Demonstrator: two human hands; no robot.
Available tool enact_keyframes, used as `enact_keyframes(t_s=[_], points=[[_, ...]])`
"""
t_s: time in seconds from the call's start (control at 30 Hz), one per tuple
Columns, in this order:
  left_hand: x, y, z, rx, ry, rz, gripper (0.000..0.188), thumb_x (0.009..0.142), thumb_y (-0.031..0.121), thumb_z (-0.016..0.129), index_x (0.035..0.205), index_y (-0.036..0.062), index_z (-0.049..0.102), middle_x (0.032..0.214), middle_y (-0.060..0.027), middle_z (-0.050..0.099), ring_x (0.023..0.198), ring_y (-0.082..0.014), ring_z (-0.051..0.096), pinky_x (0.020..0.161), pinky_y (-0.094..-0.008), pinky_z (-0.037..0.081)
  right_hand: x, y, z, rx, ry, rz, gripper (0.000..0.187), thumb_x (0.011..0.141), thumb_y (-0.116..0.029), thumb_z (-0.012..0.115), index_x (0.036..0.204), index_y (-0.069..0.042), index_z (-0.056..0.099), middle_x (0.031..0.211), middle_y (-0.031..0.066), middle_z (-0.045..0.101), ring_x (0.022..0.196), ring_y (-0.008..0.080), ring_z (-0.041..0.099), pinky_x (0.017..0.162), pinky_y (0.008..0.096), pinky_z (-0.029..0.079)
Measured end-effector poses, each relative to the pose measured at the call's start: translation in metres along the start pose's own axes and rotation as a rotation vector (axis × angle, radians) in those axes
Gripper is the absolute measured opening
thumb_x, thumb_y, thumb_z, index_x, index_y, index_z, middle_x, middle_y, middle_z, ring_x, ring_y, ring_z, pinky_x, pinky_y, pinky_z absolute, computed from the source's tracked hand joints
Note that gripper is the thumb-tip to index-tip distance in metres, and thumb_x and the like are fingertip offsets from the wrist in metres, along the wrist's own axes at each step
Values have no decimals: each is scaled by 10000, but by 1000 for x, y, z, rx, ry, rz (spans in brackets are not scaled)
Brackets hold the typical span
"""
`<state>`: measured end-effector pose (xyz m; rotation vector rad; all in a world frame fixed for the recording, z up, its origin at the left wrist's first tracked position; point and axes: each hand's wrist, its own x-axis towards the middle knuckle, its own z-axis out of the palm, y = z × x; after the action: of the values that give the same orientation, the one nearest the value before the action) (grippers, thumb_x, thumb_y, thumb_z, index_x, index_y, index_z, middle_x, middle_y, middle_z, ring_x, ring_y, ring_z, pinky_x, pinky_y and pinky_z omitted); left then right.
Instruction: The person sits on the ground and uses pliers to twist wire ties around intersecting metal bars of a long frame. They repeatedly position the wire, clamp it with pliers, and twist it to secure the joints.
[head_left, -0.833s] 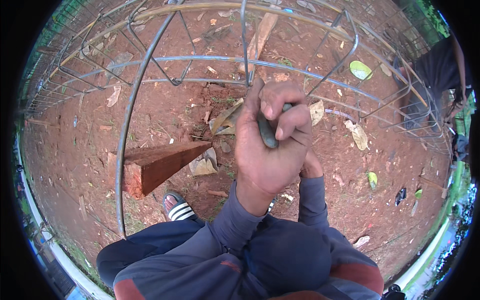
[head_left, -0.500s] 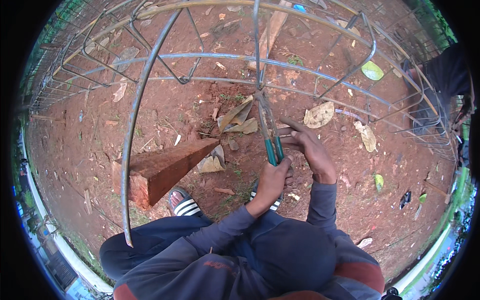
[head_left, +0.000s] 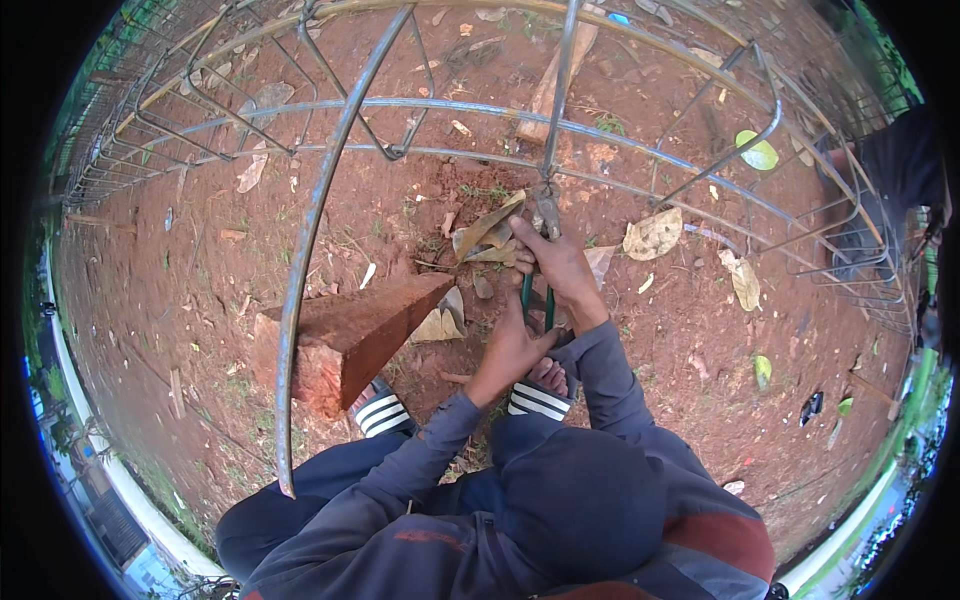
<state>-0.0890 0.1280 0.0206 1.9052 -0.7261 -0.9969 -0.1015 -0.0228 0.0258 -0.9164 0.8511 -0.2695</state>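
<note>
Centre frame, the left hand [head_left: 514, 348] grips green-handled pincers [head_left: 549, 308]; the right hand [head_left: 564, 268], hold unclear, crowds their head: slipping could pinch fingers.

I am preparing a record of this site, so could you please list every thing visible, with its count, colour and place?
Pincers: one, green handles, between the hands
Steel bar cage: one, grey and rusty, across the top
Long bar: one, grey, left of centre
Wooden block: one, reddish, left of the hands
Plank: one, light brown, top centre
Dry leaves: several, brown, scattered
Green leaves: at least three, right
Soil: one stretch, reddish-brown, throughout
Co-worker: one, dark clothes, right edge
Sandals: two, dark, white-striped, below the hands
Sleeves: two, grey-blue, lower middle
Left hand: one, bare, on the handles
Right hand: one, bare, near the pincers' head
</note>
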Motion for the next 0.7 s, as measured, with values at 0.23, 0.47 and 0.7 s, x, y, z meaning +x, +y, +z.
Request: enact_keyframes(t_s=[0.23,0.47,0.7], points=[[7,30,-9,-1647,-1000,-263,277,989,213,558,1203,39,585,756,-83,610,762,-280,706,692,-383,552,-28,-51,-6,127,-326,282,411,1057,-455,584,1081,-48,632,795,29,572,758,161,634,688,391,616],[6,153,-34,-2722,-1047,-19,79,977,103,514,986,105,435,725,-24,488,681,-221,624,570,-366,520,-48,-77,-27,211,-693,63,589,1117,-493,376,1388,1,544,1253,137,667,1157,235,667,1076,380,500],[39,227,-66,-2742,-731,-181,109,922,5,491,816,31,481,832,-79,475,612,-172,451,525,-291,422,-99,-78,-37,-72,-256,167,728,1122,-542,211,1525,40,384,1379,196,607,1275,301,601,1120,471,460]])
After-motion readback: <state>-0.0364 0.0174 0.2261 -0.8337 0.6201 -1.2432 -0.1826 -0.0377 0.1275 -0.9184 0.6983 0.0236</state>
